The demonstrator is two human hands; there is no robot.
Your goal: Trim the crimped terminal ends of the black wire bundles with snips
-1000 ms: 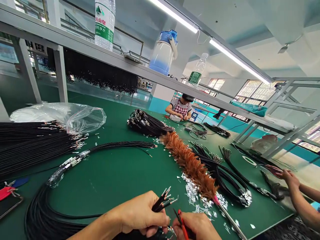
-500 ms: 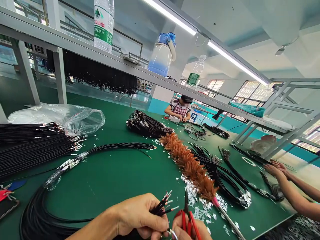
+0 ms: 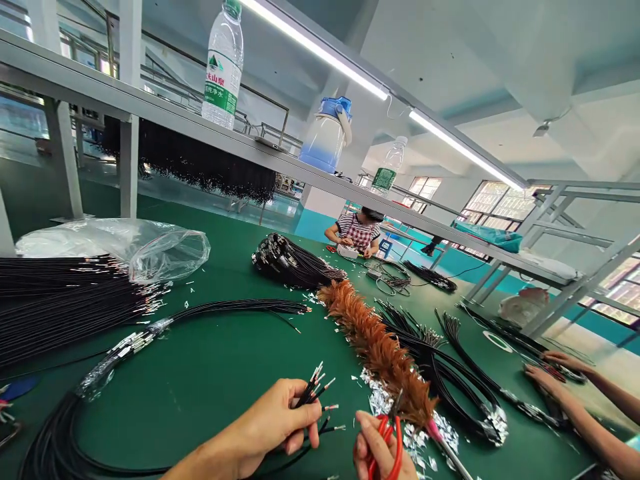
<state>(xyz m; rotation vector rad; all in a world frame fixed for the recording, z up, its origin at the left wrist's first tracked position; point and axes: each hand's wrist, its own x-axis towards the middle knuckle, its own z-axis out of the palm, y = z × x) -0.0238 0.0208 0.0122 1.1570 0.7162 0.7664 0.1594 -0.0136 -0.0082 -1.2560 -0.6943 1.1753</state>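
My left hand (image 3: 283, 420) is closed around several black cables (image 3: 312, 387), whose stripped, pale and reddish ends stick out past the fingers. A few more ends hang below the thumb. To its right, my right hand (image 3: 375, 447) holds red-handled scissors (image 3: 397, 437), blades pointing up and away. The two hands are apart. Just beyond the scissors lies a brown feather duster (image 3: 385, 347) with a pink and metal handle, among silvery foil scraps (image 3: 380, 397). A long curved bundle of black cables (image 3: 55, 427), partly wrapped in clear film, lies on the left.
Piles of black cables (image 3: 60, 307) and a clear plastic bag (image 3: 170, 257) lie on the green table (image 3: 215, 373) at left. More cable bundles (image 3: 450, 373) lie at right, near a co-worker's hands (image 3: 555, 373). Another person (image 3: 357, 230) sits beyond. A shelf (image 3: 280, 157) with bottles crosses overhead.
My hands have moved apart; the right hand with the scissors has shifted right, away from the cable ends. The co-worker's hands at right have moved lower. The camera view has tilted up slightly.
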